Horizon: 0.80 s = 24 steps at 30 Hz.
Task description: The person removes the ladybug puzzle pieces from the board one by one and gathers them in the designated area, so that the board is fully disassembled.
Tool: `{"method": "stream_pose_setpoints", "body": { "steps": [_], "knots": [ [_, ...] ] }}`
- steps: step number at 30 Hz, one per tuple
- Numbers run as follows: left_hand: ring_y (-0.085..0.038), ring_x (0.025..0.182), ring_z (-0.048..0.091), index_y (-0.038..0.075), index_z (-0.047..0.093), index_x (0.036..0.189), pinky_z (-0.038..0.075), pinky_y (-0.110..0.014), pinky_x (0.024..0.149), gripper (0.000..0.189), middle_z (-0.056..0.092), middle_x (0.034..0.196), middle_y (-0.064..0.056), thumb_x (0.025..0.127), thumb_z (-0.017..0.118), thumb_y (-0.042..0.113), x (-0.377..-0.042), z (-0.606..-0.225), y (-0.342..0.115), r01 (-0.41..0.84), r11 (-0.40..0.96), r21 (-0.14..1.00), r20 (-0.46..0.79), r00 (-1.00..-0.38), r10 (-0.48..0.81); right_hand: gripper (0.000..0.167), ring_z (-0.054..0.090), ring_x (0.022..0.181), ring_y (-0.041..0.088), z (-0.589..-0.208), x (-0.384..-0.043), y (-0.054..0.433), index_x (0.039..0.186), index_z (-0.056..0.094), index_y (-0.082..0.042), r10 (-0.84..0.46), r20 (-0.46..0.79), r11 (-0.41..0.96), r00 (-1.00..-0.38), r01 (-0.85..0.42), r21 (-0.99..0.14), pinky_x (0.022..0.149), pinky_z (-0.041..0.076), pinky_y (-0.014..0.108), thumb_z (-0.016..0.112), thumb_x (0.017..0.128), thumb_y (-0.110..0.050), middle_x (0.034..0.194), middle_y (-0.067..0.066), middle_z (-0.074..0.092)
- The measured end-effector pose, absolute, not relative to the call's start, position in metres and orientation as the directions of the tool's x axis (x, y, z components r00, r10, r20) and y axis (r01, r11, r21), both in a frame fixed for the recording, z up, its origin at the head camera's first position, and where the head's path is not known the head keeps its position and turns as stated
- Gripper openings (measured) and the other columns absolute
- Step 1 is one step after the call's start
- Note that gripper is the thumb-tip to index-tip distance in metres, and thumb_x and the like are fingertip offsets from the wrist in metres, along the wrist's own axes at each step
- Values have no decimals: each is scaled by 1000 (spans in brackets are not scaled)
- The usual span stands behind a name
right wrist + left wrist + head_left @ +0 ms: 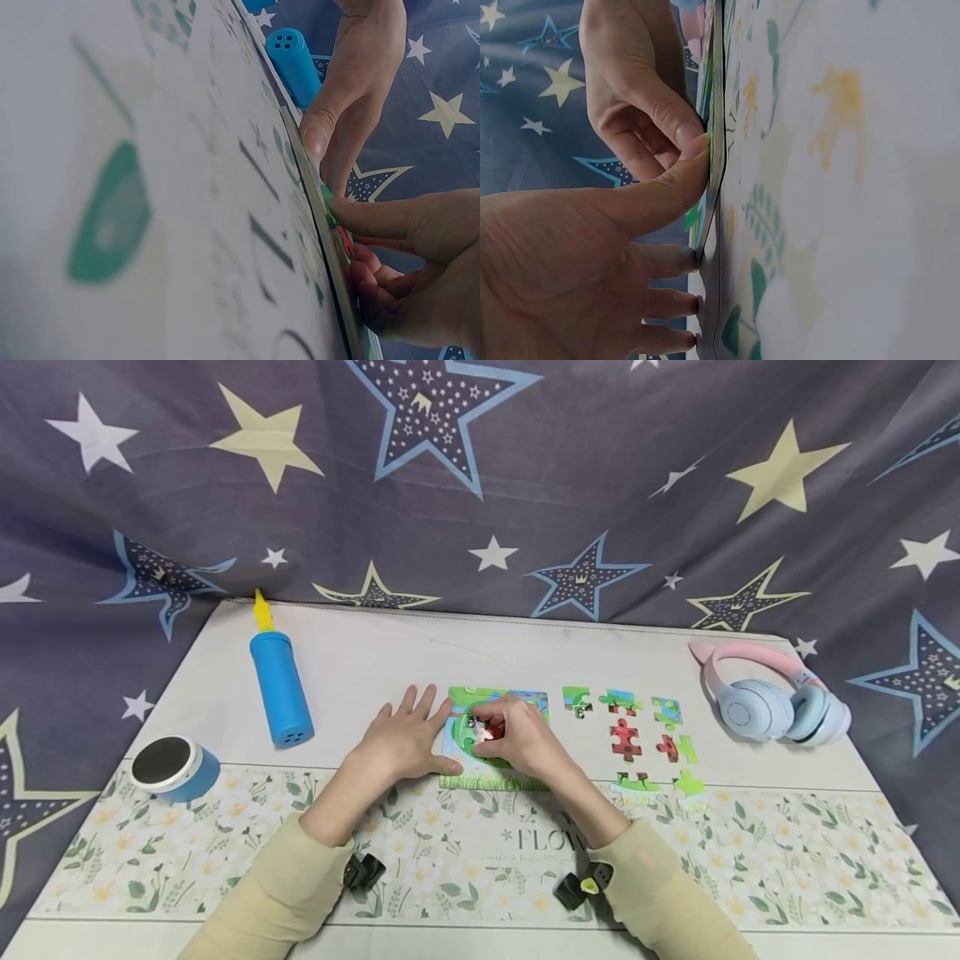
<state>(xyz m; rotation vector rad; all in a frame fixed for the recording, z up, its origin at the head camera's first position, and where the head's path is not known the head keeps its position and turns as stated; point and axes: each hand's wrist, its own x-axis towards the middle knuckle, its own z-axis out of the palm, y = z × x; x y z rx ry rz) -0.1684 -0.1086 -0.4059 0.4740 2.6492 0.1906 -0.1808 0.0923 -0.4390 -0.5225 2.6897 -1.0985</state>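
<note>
A jigsaw puzzle board (495, 782) with a green border picture lies on the table in the middle of the head view. My left hand (405, 739) spreads its fingers at the board's left side, the thumb resting on its lower-left edge. Over the board's centre, my right hand (521, 739) bends thumb and fingertips about a red puzzle piece (345, 241), pinching it low against the board. Those fingers cover part of the picture. To the right lie several loose pieces, among them a red one (626, 739) and a green-and-blue one (577, 700).
A blue hand pump (281, 689) with a yellow nozzle lies at the left rear, and a blue-and-white cylinder (176, 768) with a dark top stands nearer. Pink-and-blue headphones (772, 697) rest at the right. Behind the table hangs a star-patterned curtain (480, 527).
</note>
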Motion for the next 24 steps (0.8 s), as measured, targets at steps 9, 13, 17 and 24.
{"method": "stream_pose_setpoints", "body": {
  "steps": [9, 13, 17, 24],
  "knots": [
    [-43, 161, 9, 12, 21, 166, 20, -64, 128, 99, 9, 174, -20, 92, 69, 58, -169, -408, -109, 291, 933, 211, -402, -844, 355, 48, 53, 83, 16, -439, -181, 94, 130, 73, -14, -415, -71, 685, -907, -260, -680, 69, 46, 27, 86, 84, -13, 109, 7, 64],
    [-43, 161, 8, 13, 21, 166, 20, -65, 127, 100, 8, 174, -19, 92, 69, 59, -169, -408, -108, 292, 933, 209, -404, -844, 354, 50, 54, 85, 16, -437, -182, 96, 131, 73, -14, -428, -72, 685, -901, -271, -677, 70, 48, 28, 86, 83, -13, 109, 5, 68],
    [-43, 161, 10, 12, 21, 166, 21, -66, 127, 100, 9, 174, -20, 92, 69, 59, -170, -409, -108, 295, 933, 206, -399, -845, 355, 52, 58, 95, 17, -436, -181, 97, 134, 71, -12, -438, -93, 675, -894, -260, -691, 78, 54, 30, 86, 84, -11, 115, 6, 66],
    [-43, 161, 10, 12, 21, 166, 21, -66, 127, 99, 9, 174, -19, 92, 69, 59, -170, -408, -108, 291, 934, 206, -401, -846, 352, 51, 60, 102, 21, -437, -182, 98, 136, 69, -9, -457, -92, 656, -885, -265, -707, 79, 56, 28, 83, 86, -8, 122, 8, 63]
  ]
}}
